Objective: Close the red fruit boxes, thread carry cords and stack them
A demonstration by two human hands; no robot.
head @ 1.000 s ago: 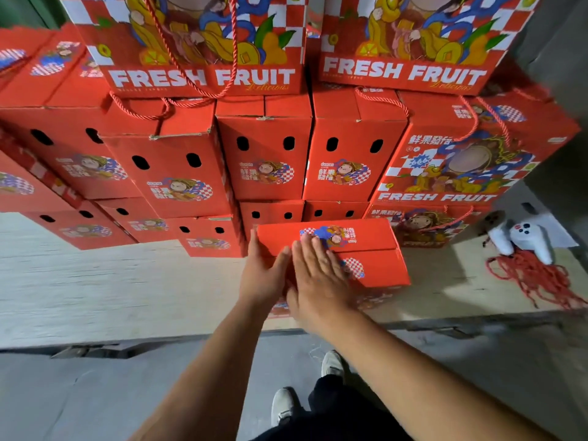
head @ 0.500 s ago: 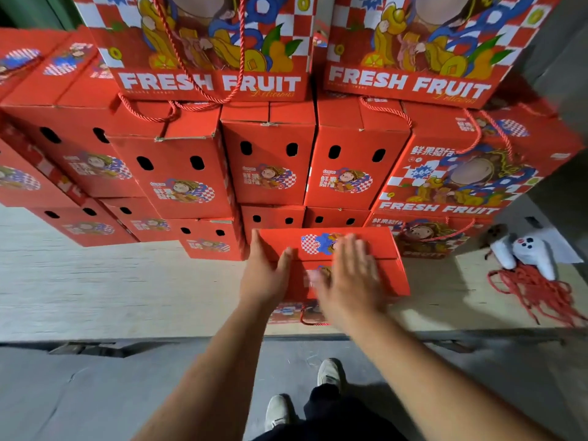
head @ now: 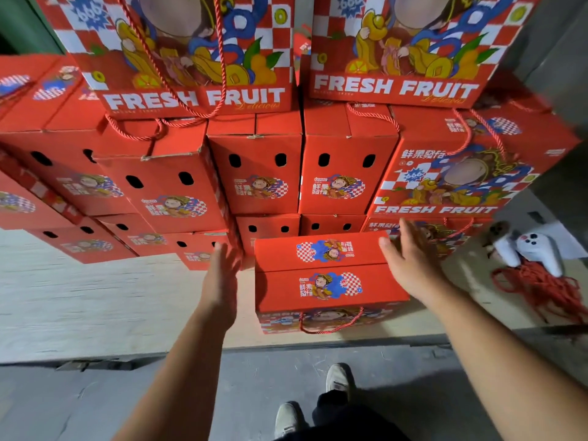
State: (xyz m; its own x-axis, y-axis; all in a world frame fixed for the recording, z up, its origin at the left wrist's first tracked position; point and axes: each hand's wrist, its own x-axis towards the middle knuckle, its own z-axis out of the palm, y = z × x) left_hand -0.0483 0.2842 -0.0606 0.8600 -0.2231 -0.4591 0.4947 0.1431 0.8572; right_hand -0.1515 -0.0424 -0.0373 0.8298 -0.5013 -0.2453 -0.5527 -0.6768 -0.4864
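A closed red fruit box [head: 324, 275] stands at the front edge of a pale board, its two top flaps folded flat. A red carry cord [head: 331, 326] loops across its front face. My left hand [head: 221, 275] hovers flat just left of the box, fingers straight, apart from it. My right hand [head: 409, 262] is spread open at the box's right top corner, thumb near the flap edge; whether it touches is unclear. Behind rises a stack of closed red boxes [head: 254, 173], some with cords.
A heap of loose red cords [head: 541, 288] lies at the right on the board, with a white game controller [head: 531, 253] beside it. The wooden board [head: 95, 300] stretches left. My shoes [head: 337, 380] stand on grey floor below.
Both hands lifted off the box top and moved apart, the left to the left side and the right to the right corner. The flaps now lie shut and uncovered.
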